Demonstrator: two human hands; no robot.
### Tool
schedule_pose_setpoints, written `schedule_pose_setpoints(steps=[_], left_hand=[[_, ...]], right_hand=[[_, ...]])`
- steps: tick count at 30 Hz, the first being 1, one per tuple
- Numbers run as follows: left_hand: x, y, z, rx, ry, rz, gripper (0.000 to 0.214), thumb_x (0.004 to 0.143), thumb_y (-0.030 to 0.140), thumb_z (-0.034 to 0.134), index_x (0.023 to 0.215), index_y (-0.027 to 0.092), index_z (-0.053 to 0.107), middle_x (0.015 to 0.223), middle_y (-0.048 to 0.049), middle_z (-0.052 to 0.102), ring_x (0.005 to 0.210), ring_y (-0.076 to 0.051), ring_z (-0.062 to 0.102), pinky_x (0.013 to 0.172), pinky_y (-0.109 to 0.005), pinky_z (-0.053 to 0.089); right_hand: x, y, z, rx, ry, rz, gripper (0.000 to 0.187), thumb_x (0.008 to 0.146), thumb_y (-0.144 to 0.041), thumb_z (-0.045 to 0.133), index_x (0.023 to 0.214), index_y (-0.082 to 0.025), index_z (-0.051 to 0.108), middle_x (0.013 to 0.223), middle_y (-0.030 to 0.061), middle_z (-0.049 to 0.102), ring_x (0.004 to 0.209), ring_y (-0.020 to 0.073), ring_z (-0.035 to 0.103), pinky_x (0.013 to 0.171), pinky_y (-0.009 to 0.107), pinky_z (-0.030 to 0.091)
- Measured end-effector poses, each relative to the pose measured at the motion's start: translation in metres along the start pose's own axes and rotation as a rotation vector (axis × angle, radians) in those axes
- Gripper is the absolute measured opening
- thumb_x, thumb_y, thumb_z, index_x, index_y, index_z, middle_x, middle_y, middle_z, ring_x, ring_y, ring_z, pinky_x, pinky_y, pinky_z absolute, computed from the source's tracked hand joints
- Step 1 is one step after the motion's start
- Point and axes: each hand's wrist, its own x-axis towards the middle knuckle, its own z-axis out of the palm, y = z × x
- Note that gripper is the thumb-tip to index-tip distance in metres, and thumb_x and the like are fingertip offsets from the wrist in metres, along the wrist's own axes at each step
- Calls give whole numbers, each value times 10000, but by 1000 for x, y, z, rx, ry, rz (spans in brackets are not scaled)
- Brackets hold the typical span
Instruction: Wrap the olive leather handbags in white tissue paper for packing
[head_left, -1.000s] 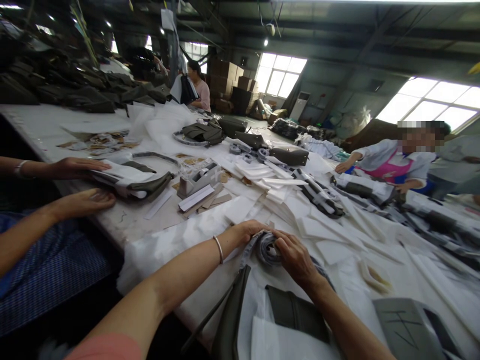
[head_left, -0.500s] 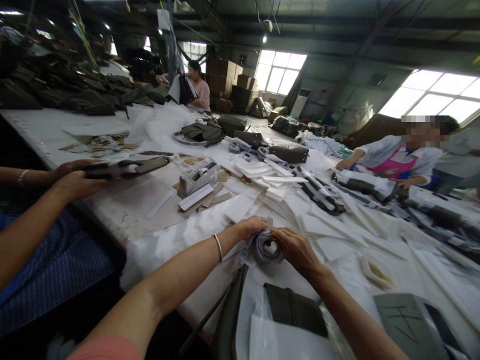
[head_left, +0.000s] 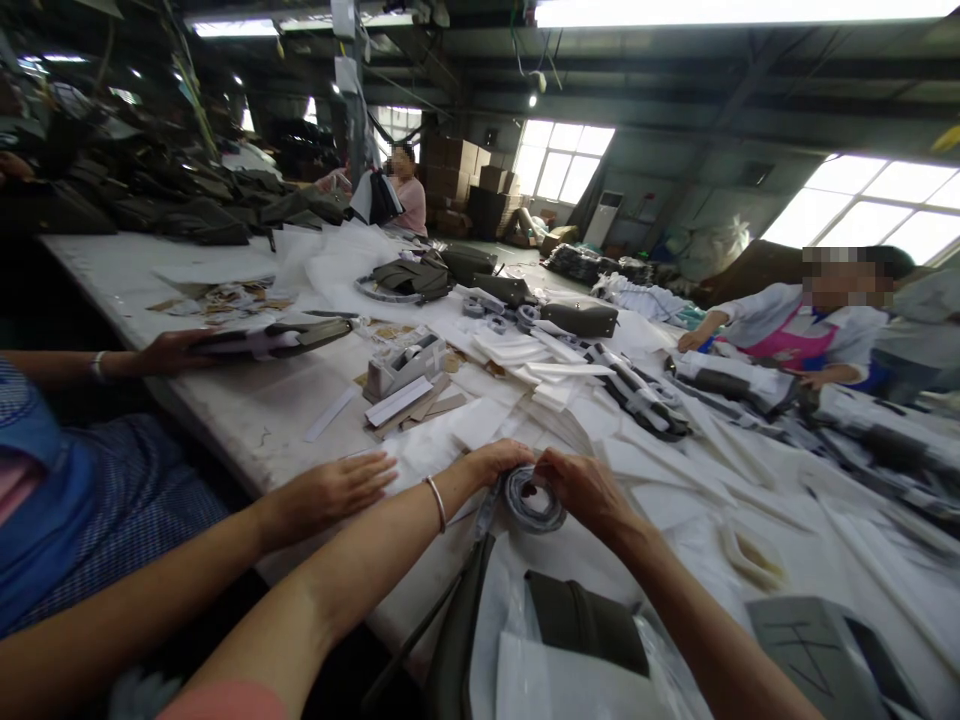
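My left hand (head_left: 491,462) and my right hand (head_left: 585,490) both grip a coiled grey strap (head_left: 531,500) on the white table (head_left: 247,420), one hand on each side of the coil. A thin bracelet sits on my left wrist. Just below my hands lies a dark olive bag (head_left: 585,620) partly wrapped in white paper, its handle (head_left: 461,630) hanging over the near edge.
A co-worker's hand (head_left: 330,492) reaches onto white foam beside my left arm; their other hand (head_left: 169,352) holds a wrapped bag part. A tape dispenser (head_left: 405,365), white foam sheets (head_left: 517,350) and olive bags (head_left: 577,318) cover the table. A person in pink (head_left: 795,335) works opposite.
The co-worker's near hand has moved right, onto the foam close to my left arm. My hands stay on the strap coil. The view has shifted slightly.
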Motion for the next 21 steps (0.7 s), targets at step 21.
schedule_pose_setpoints(steps=[21], left_hand=[[-40,-9,10,300,212,400,225,923,324,633,1038,131,616,974,-39,629,811,-151,616,722,-316,542]], right_hand=[[4,26,23,912,-41,454,433,550,-536,781,652,-169,574,530,-45,483,482,83,365,477,243,266]])
